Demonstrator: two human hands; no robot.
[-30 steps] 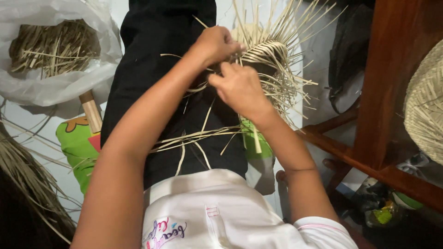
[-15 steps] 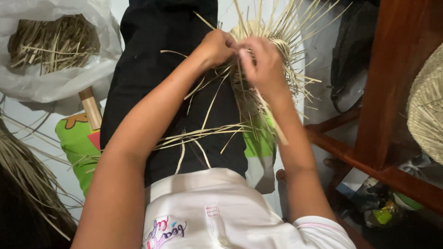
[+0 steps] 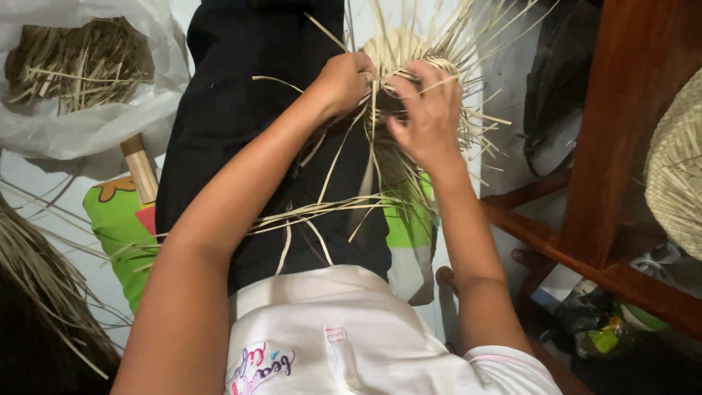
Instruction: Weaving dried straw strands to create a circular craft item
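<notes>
At the far left I see a white plastic bag of cut pale straw scraps [image 3: 80,69], and below it a loose sheaf of long dry straw [image 3: 36,271] lying near the left edge. Neither is in play.

The work itself, a half-woven dome of pale straw strips [image 3: 401,51], sits far centre over my black-clad lap [image 3: 241,110]. I judge it partly done: a small tight woven crown shows, but many unwoven strips fan out all round it and trail down across my lap, so most of the weaving looks left to do.

My left hand [image 3: 347,79] is curled nearly closed, pinching strips at the left rim of the woven piece. My right hand [image 3: 428,117] is half open, fingers [image 3: 431,73] spread and bent over the right side of the weave, strips running between them; I cannot tell which strip it grips.

At the right stand a dark red wooden frame [image 3: 621,110] and a finished woven straw piece [image 3: 676,175], well apart.
</notes>
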